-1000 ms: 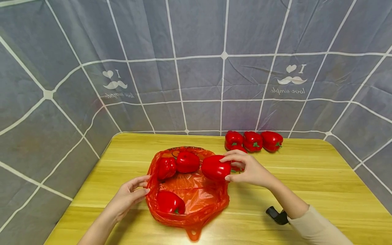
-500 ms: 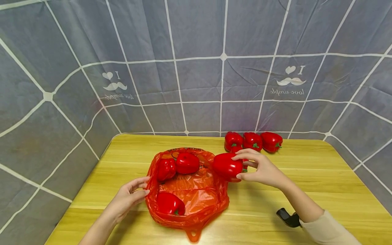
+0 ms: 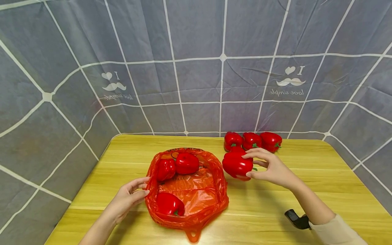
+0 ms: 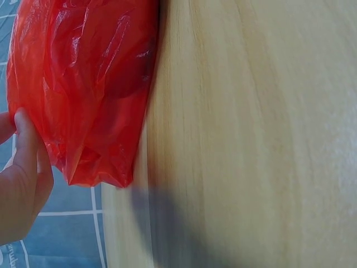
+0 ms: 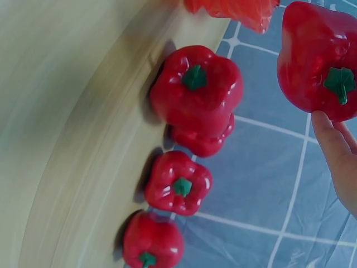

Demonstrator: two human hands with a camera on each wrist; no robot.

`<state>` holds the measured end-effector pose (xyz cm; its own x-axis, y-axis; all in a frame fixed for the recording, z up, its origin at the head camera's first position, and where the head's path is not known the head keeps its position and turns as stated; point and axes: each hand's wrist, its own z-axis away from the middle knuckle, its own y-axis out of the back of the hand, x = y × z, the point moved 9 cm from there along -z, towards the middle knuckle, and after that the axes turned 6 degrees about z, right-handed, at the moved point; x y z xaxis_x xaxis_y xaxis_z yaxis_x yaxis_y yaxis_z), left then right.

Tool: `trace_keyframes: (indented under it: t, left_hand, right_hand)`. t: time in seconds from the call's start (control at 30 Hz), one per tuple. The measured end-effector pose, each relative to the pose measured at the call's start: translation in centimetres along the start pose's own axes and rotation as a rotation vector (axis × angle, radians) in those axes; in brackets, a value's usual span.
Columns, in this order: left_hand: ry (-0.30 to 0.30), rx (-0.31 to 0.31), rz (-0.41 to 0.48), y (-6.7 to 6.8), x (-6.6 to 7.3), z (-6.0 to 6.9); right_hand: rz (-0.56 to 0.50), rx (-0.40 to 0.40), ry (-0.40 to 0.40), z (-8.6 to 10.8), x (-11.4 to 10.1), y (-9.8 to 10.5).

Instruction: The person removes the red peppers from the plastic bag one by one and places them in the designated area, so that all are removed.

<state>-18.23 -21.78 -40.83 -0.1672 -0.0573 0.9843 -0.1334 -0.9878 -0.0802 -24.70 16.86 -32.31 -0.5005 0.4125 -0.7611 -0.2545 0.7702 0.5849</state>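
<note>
An orange-red plastic bag (image 3: 196, 195) lies with its mouth facing up on the wooden table, holding three red peppers, among them one at its lower left (image 3: 169, 204). The left hand (image 3: 127, 199) pinches the bag's left rim between thumb and fingers; the left wrist view also shows that hand (image 4: 22, 178) at the bag (image 4: 83, 95). Right of the bag, the right hand (image 3: 271, 168) grips a red pepper (image 3: 236, 166) above the table. In the right wrist view this pepper (image 5: 315, 56) shows its green stem, fingertips of the hand (image 5: 337, 156) against it.
Three red peppers (image 3: 232, 141) (image 3: 252, 141) (image 3: 271, 141) stand in a row at the table's back edge, with another partly hidden behind the held one. A black object (image 3: 297, 219) is by the right forearm. Grey tile-patterned cloth (image 3: 196, 81) surrounds the table (image 3: 131, 149).
The right hand has moved right with its pepper, from over the bag's right side to outside the rim. The left hand and bag have hardly moved.
</note>
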Motion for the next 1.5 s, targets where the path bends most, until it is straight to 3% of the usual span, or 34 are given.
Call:
trace_keyframes:
  t: [0.93,1.5]
  left_hand:
    - [0.027,0.044,-0.018,0.1,0.0,-0.2]
    - [0.033,0.047,-0.016,0.3,-0.3,0.0]
  right_hand:
    - [0.085,0.083,-0.067,2.4,2.5,4.1]
    - [0.111,0.129,-0.118,4.2,5.4,4.8]
